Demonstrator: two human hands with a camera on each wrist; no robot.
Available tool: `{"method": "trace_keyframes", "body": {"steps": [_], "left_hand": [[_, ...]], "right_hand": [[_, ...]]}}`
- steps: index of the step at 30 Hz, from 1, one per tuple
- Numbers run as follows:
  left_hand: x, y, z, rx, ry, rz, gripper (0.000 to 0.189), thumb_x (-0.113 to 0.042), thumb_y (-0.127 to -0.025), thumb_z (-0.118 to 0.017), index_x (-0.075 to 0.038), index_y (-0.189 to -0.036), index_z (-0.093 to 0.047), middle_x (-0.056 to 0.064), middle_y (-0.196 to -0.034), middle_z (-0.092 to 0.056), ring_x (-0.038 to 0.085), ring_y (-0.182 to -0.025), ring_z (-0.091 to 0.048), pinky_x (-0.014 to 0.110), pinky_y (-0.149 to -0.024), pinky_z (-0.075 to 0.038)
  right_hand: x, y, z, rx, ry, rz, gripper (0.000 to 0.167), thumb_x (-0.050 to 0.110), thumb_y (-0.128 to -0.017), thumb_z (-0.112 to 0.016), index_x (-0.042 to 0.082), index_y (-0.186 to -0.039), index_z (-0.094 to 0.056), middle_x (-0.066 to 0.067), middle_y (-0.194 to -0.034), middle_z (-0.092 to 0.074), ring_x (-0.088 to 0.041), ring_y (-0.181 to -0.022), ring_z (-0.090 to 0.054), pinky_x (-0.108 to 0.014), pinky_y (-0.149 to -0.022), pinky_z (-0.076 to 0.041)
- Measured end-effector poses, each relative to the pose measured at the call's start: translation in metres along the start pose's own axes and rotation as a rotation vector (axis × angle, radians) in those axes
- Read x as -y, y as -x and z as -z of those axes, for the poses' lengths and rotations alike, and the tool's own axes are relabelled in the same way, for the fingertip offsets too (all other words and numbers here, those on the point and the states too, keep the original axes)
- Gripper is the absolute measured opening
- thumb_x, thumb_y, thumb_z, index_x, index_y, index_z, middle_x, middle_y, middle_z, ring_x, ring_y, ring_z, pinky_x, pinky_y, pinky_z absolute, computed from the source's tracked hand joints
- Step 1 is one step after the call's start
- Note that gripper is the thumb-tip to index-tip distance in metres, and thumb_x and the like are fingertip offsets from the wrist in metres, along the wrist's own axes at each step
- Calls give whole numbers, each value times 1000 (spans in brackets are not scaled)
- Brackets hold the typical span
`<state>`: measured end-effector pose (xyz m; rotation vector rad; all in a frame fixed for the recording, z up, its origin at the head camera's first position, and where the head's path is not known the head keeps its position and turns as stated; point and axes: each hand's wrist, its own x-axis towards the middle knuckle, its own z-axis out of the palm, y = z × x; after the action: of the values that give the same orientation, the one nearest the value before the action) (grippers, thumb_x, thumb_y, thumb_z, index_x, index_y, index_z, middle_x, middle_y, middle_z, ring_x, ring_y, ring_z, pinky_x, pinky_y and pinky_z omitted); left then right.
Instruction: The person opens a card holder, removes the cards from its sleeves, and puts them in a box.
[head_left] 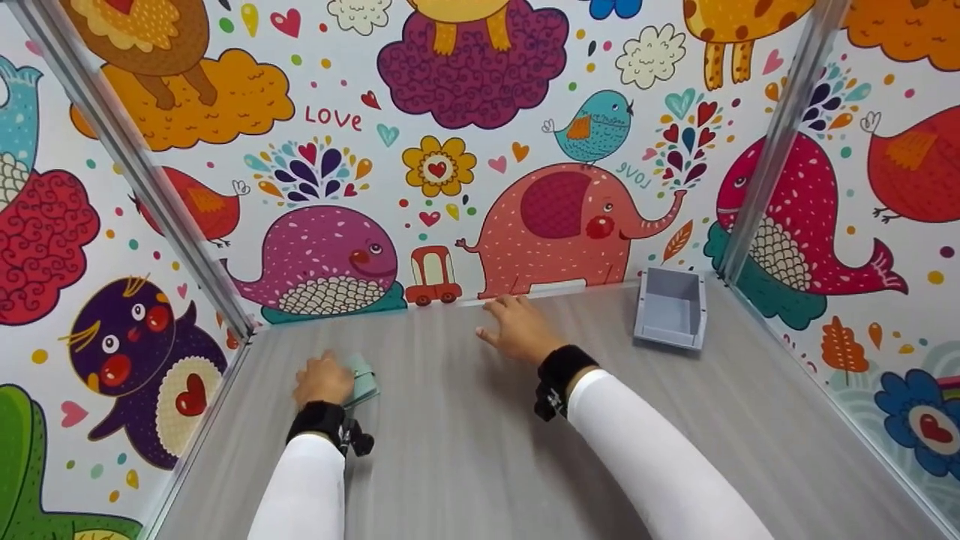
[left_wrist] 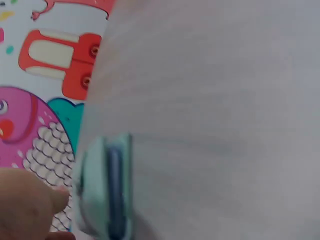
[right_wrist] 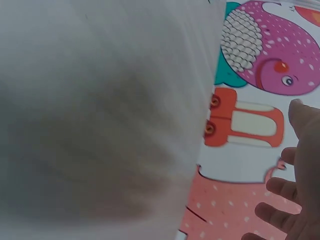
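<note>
A mint-green wallet [head_left: 362, 381] with a strap is at the left of the grey table, against the thumb side of my left hand [head_left: 322, 380]. Curled fingers pinch its near-hand edge; the exact contact is partly hidden. The left wrist view shows the wallet [left_wrist: 106, 187] edge-on and blurred, a dark blue layer between its green covers, beside my left thumb [left_wrist: 55, 199]. My right hand [head_left: 519, 328] hovers by the back wall with spread, relaxed fingers and holds nothing. Those spread fingers [right_wrist: 282, 190] also show in the right wrist view.
A grey-blue open bin [head_left: 670, 309] stands at the back right of the table, right of my right hand. Printed walls [head_left: 442, 97] enclose the back and both sides, with metal posts [head_left: 776, 142] at the corners. The grey tabletop [head_left: 465, 450] stretches between the arms.
</note>
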<state>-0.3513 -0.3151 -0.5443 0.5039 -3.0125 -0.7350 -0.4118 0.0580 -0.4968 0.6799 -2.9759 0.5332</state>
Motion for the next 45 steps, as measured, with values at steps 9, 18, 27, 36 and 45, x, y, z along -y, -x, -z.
{"method": "trace_keyframes", "body": {"steps": [9, 18, 27, 36, 45], "left_hand": [[-12, 0, -15, -12, 91, -113, 43, -15, -108, -65, 15, -138, -68, 39, -137, -71, 54, -124, -72, 66, -105, -58], [-59, 10, -25, 137, 110, -182, 42, -11, -108, -72, 12, -143, -67, 32, -144, -72, 39, -124, -70, 59, -111, -57], [-97, 30, -49, 244, 169, -260, 41, -9, -104, -80, 5, -142, -71, 24, -145, -73, 36, -137, -69, 58, -119, -54], [-129, 58, -75, 252, 232, -408, 42, -7, -96, -86, 11, -132, -75, 27, -134, -78, 40, -129, -73, 58, -115, -57], [-137, 67, -106, 182, 308, -553, 32, -7, -87, -91, 7, -115, -83, 15, -100, -80, 26, -90, -71, 45, -86, -63]], "right_hand": [[5, 5, -24, 35, -11, -13, 61, 53, -112, -68, 17, -161, -62, -14, -166, -59, -37, -156, -52, -61, -133, -41], [15, 15, -38, 137, -80, 28, 38, 34, -108, -75, 11, -138, -78, -11, -125, -84, -27, -110, -77, -51, -109, -62], [22, 29, -48, 115, -66, 144, 30, 25, -103, -80, 8, -129, -83, -8, -113, -83, -21, -99, -74, -44, -97, -66], [16, 56, -56, -38, -17, 281, 25, 25, -96, -88, 6, -112, -85, -8, -104, -75, -25, -94, -75, -43, -86, -66], [8, 81, -48, -73, -36, 265, 13, 17, -90, -92, 10, -101, -88, -5, -91, -72, -22, -83, -71, -41, -74, -61]]}}
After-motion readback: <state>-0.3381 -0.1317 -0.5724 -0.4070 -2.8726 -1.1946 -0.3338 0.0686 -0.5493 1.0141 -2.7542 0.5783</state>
